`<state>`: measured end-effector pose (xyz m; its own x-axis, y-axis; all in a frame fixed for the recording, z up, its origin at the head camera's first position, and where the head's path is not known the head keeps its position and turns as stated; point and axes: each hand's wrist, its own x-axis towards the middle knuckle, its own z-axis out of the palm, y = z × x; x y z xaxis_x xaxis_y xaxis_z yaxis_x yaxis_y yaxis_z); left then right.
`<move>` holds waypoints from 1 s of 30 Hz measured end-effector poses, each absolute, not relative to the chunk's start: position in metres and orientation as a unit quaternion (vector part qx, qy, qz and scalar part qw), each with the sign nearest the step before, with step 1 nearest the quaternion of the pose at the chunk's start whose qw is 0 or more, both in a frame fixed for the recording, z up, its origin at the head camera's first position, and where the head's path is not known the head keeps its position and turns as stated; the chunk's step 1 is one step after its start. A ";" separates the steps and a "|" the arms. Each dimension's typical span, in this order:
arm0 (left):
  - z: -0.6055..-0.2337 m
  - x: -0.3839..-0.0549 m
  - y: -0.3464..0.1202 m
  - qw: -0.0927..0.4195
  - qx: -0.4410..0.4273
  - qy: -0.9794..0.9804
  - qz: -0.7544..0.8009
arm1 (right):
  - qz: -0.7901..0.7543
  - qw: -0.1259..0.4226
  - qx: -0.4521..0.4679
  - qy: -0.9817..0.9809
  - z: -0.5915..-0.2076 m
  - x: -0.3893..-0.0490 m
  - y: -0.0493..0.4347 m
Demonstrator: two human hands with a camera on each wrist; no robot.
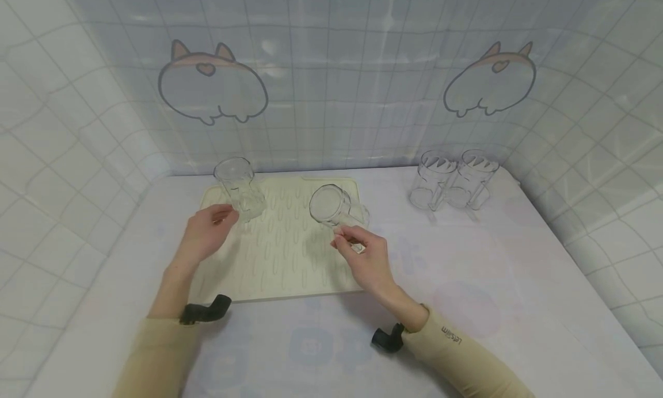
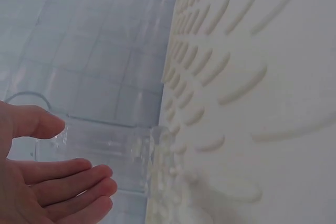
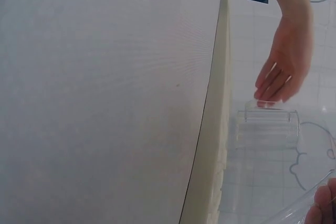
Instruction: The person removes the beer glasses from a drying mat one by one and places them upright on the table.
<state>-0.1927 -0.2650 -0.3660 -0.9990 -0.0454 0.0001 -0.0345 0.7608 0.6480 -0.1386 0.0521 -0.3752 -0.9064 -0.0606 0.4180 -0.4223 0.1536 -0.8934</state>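
A clear glass mug (image 1: 240, 185) stands upright on the left part of a cream ridged mat (image 1: 279, 266). My left hand (image 1: 209, 231) is at its near side, thumb apart from nearly straight fingers in the left wrist view; whether the fingertips touch the glass I cannot tell. Over the mat's right half, a second clear glass mug (image 1: 328, 205) is tilted, and my right hand (image 1: 365, 257) pinches it by its handle. Only the fingertips (image 3: 323, 205) and part of that mug's wall show in the right wrist view.
Two more clear glass mugs (image 1: 431, 180) (image 1: 470, 179) stand side by side at the back right of the white-covered table (image 1: 497, 271). Behind the table rises a tiled-pattern backdrop (image 1: 352, 99) with cartoon animals; side walls enclose both ends.
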 end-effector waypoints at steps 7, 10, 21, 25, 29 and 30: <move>-0.368 -0.190 -0.249 0.005 0.002 -0.938 -0.347 | 0.630 0.142 0.164 -0.746 -0.375 -0.138 0.053; -0.368 -0.189 -0.246 0.005 0.001 -0.939 -0.343 | 0.627 0.141 0.163 -0.749 -0.375 -0.138 0.053; -0.359 -0.183 -0.245 0.040 0.014 -0.949 -0.313 | 0.623 0.139 0.165 -0.752 -0.375 -0.136 0.054; -0.351 -0.177 -0.243 0.063 0.018 -0.945 -0.322 | 0.624 0.138 0.164 -0.751 -0.375 -0.136 0.054; -0.343 -0.170 -0.240 0.079 0.019 -0.938 -0.336 | 0.624 0.139 0.166 -0.751 -0.376 -0.136 0.055; -0.341 -0.169 -0.239 0.083 0.020 -0.937 -0.338 | 0.623 0.139 0.167 -0.751 -0.376 -0.136 0.055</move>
<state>-0.1688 -0.2386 -0.3413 -0.9853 -0.0933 0.1431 0.0194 0.7709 0.6366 -0.1356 0.0546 -0.3763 -0.9057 -0.0765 0.4169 -0.4239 0.1674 -0.8901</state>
